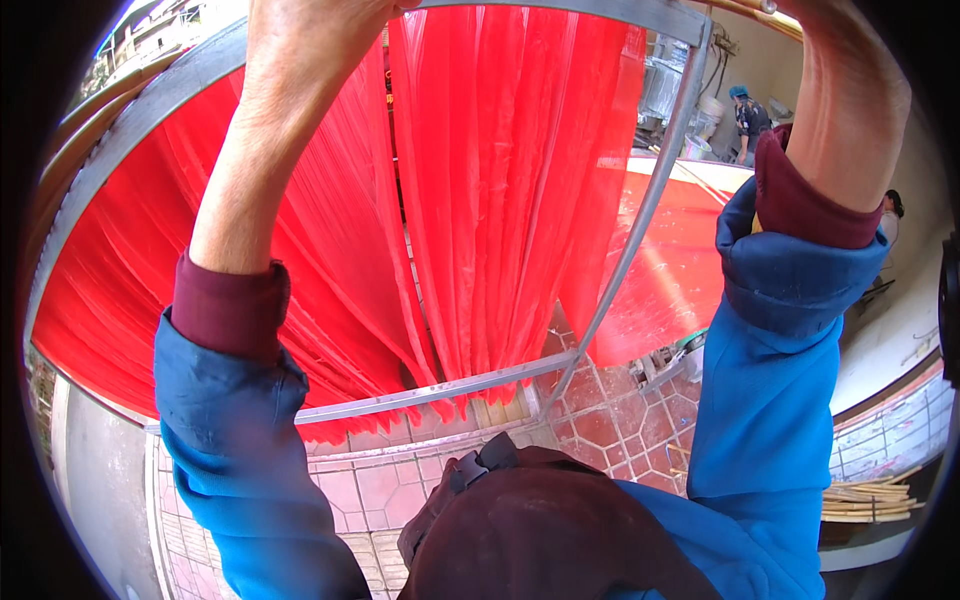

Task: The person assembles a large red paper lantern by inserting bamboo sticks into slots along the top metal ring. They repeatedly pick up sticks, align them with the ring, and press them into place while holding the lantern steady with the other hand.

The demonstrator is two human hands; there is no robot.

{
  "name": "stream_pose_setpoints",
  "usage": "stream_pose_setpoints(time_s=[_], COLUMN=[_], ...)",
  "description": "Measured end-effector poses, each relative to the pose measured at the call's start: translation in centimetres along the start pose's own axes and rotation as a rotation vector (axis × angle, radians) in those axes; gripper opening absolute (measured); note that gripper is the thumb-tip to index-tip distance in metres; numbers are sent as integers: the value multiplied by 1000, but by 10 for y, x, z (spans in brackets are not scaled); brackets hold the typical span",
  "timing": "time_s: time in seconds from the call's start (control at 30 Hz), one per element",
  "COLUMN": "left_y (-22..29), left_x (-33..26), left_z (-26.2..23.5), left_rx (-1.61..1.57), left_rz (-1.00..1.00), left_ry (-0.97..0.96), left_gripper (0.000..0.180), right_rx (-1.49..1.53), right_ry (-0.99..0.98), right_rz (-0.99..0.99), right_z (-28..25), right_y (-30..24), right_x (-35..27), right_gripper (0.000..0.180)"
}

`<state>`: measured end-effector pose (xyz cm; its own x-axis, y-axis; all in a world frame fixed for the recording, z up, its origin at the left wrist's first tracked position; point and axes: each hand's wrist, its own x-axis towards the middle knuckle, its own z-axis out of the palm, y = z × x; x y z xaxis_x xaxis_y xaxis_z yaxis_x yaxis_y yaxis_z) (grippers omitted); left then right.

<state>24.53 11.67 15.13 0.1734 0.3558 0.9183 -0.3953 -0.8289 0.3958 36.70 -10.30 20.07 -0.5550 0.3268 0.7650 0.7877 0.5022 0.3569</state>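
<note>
Both my arms reach up, with blue sleeves rolled back over maroon cuffs. My left hand (325,25) is at the top edge, beside the metal frame's upper bar; its fingers are cut off by the picture's edge. At the top right is my right hand (835,20), also mostly out of the picture, close to the end of a bamboo pole (755,14). Whether it grips the pole does not show. Long sheets of sheer red cloth (480,190) hang in folds inside the grey metal frame (655,190), their lower edges near its bottom bar.
A wide red sheet (665,260) lies flat beyond the frame's right side. Two people are in the background, one bending in a blue cap (740,92). Bamboo sticks (870,502) lie bundled at the lower right. Red and pink tiles (600,400) pave the floor.
</note>
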Motion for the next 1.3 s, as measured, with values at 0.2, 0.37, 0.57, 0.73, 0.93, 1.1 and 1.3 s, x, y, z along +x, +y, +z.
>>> stream_pose_setpoints(time_s=[0.2,0.37,0.57,0.73,0.93,1.1,1.3], left_y=[3,0,-4,-16,-12,-12,-22], left_x=[-5,-17,-57,-70,-60,-50,-29], left_z=[-9,-18,-120,-172,-166,-157,-147], left_rx=[106,-49,387,322,555,393,340], left_rz=[-58,148,253,124,212,226,374], left_ry=[1,-34,250,398,322,283,166], left_gripper=[14,19,25,23,29,26,26], right_rx=[-27,29,81,112,77,57,29], right_ry=[30,-19,-56,-89,-97,-102,-118], right_rz=[-14,-3,51,83,122,153,175], right_z=[5,24,39,50,47,45,46], right_y=[-2,1,10,13,12,8,3], right_x=[-4,7,17,11,4,5,7], right_gripper=[35,34,33,31,30,28,27])
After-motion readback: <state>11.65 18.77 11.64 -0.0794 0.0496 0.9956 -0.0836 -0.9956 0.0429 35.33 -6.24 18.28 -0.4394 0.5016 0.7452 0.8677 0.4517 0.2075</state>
